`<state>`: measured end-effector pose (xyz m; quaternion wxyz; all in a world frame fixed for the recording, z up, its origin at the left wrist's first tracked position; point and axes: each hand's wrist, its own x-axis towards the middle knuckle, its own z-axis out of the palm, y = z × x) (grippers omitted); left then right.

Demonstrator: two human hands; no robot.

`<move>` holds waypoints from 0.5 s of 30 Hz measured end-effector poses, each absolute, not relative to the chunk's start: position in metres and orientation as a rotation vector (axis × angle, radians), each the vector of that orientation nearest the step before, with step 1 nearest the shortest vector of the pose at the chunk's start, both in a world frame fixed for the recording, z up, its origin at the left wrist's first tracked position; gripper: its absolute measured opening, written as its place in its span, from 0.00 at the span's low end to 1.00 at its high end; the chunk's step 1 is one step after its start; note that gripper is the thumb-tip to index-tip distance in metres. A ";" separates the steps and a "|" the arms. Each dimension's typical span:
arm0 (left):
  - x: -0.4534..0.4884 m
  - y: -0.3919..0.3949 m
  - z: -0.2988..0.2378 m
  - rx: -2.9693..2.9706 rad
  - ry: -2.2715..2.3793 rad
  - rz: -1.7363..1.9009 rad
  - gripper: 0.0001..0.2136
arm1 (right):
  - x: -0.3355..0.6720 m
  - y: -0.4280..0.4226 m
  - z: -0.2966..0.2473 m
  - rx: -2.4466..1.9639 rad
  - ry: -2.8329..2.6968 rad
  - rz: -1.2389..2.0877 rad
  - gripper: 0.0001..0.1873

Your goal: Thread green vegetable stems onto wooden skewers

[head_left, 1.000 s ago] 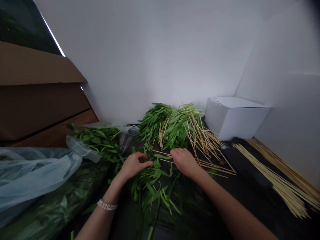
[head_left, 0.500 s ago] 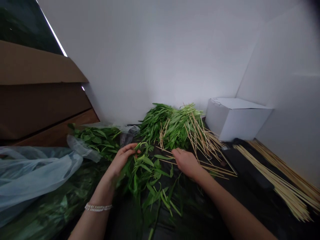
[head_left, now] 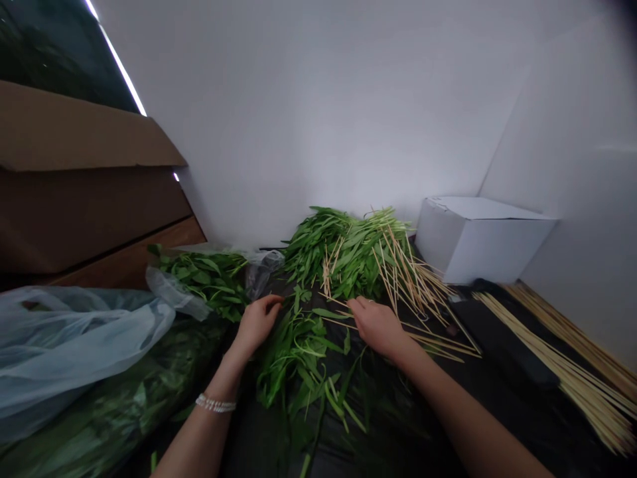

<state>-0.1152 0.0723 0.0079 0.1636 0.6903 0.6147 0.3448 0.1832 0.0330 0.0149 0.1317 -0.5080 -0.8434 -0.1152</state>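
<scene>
green leafy stems [head_left: 293, 358] lie loose on a black surface [head_left: 253, 438], spread between and just below the two hands. the left hand [head_left: 256, 325], with a pale beaded bracelet [head_left: 215, 403] at the wrist, is over the far left edge of these stems; its thumb and forefinger are drawn close together, a narrow gap at most, and i cannot tell whether anything is pinched there. the right hand [head_left: 377, 325] rests with curled fingers over thin wooden sticks [head_left: 438, 342], whose ends show on both sides of it; how firmly it grips them i cannot tell.

beyond the hands, a heap of greens [head_left: 316, 245] lies near the white wall [head_left: 308, 119], with more sticks splayed over its right side. a white box [head_left: 497, 255] stands to the right of it. at far left, a whitish plastic bag [head_left: 84, 338] lies beside more leaves, and longer pale sticks [head_left: 582, 385] lie at far right.
</scene>
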 end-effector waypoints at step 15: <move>-0.093 0.064 -0.006 2.191 1.942 0.515 0.07 | 0.183 0.034 0.008 -1.121 -2.296 -0.386 0.17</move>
